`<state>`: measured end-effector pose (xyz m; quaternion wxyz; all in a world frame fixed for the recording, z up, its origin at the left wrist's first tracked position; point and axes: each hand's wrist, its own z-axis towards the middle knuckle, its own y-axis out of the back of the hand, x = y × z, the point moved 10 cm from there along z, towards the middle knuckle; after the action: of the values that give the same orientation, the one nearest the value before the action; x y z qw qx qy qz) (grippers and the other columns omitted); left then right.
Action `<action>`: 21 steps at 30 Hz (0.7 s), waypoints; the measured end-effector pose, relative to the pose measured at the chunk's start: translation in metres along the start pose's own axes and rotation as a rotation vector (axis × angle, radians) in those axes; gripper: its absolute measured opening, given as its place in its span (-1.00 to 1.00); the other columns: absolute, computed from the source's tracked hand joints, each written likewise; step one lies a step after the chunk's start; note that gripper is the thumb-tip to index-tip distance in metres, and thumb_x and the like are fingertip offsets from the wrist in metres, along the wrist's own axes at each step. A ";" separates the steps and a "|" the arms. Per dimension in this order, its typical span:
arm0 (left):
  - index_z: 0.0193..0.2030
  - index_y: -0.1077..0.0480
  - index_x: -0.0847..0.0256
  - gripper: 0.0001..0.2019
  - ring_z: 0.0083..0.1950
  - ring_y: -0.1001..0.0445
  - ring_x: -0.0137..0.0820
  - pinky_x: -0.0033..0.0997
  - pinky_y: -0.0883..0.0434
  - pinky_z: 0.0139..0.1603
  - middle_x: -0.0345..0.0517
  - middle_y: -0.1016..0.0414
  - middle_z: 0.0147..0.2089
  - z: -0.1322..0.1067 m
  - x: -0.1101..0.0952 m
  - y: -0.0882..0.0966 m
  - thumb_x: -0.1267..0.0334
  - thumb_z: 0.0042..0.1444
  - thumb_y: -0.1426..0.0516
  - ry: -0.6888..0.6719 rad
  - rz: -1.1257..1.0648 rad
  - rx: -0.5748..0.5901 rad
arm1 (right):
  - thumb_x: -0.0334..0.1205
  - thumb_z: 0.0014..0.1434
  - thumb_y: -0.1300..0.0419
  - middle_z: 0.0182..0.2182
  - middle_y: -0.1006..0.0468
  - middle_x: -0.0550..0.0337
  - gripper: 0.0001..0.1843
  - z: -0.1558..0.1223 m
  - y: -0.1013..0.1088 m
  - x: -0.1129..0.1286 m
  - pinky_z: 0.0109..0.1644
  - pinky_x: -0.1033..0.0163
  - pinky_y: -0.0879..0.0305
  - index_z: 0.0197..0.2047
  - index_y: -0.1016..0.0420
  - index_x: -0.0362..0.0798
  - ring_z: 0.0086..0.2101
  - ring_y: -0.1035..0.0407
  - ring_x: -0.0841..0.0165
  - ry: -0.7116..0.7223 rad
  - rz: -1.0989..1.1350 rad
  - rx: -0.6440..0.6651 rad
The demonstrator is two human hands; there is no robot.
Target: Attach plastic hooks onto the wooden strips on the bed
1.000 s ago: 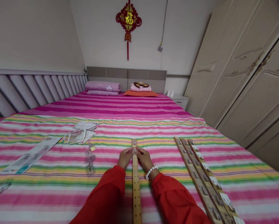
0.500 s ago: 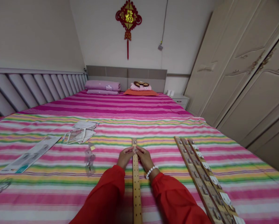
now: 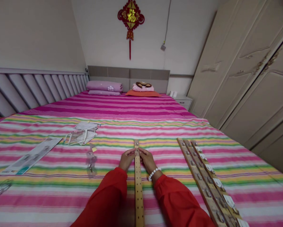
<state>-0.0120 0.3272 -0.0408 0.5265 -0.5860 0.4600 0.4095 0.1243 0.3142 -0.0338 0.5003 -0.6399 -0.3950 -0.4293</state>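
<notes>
A long wooden strip (image 3: 138, 186) with rows of small holes lies on the bed, pointing away from me. Near its far end my left hand (image 3: 127, 158) and my right hand (image 3: 146, 159) meet from either side. Their fingertips pinch a small shiny clear-and-metal piece (image 3: 137, 151) against the strip; its exact kind is too small to make out. Just beyond the fingers, another small metal piece (image 3: 137, 143) sits at the strip's tip. The right wrist wears a white bead bracelet.
To the right lie several wooden strips (image 3: 198, 176) carrying metal pieces and white tags. Clear packets (image 3: 91, 162), a pile of cards (image 3: 83, 134), a long white package (image 3: 32, 156) and a thin wire coil (image 3: 0, 189) rest on the striped sheet (image 3: 61, 201) to the left.
Both hands stay at nearly the same place on the strip, with only slight fingertip movement around the small piece.
</notes>
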 end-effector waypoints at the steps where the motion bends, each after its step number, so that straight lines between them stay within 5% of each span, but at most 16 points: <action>1: -0.16 -0.54 0.32 -0.54 -0.24 -0.53 -0.33 -0.34 -0.44 -0.13 0.01 -0.60 -0.22 0.000 0.000 0.000 0.24 -0.31 -0.37 -0.002 -0.002 0.005 | -0.19 -0.22 -0.32 -0.77 -0.37 0.35 -0.60 -0.001 0.000 0.000 -0.67 0.37 -0.11 -0.24 -0.60 -0.15 -0.74 -0.14 0.51 -0.011 0.013 -0.002; 13: -0.21 -0.55 0.32 -0.57 -0.21 -0.53 -0.30 -0.29 -0.43 -0.08 0.03 -0.60 -0.24 -0.002 -0.002 0.000 0.25 -0.32 -0.38 -0.006 -0.005 0.000 | -0.22 -0.34 -0.38 -0.68 -0.45 0.31 -0.52 0.000 0.001 -0.004 -0.64 0.35 -0.13 -0.23 -0.61 -0.13 -0.69 -0.22 0.47 -0.024 0.043 -0.013; 21: -0.02 -0.49 0.30 -0.40 -0.29 -0.50 -0.38 -0.37 -0.42 -0.17 -0.09 -0.55 -0.28 -0.001 -0.001 0.004 0.25 -0.32 -0.37 -0.040 -0.001 -0.028 | -0.24 -0.29 -0.37 -0.67 -0.46 0.32 -0.51 0.000 0.001 -0.004 -0.61 0.34 -0.16 -0.18 -0.61 -0.15 -0.68 -0.22 0.48 0.001 0.057 0.007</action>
<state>-0.0163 0.3267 -0.0404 0.5276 -0.5853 0.4431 0.4274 0.1241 0.3139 -0.0383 0.5147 -0.6490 -0.3779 -0.4137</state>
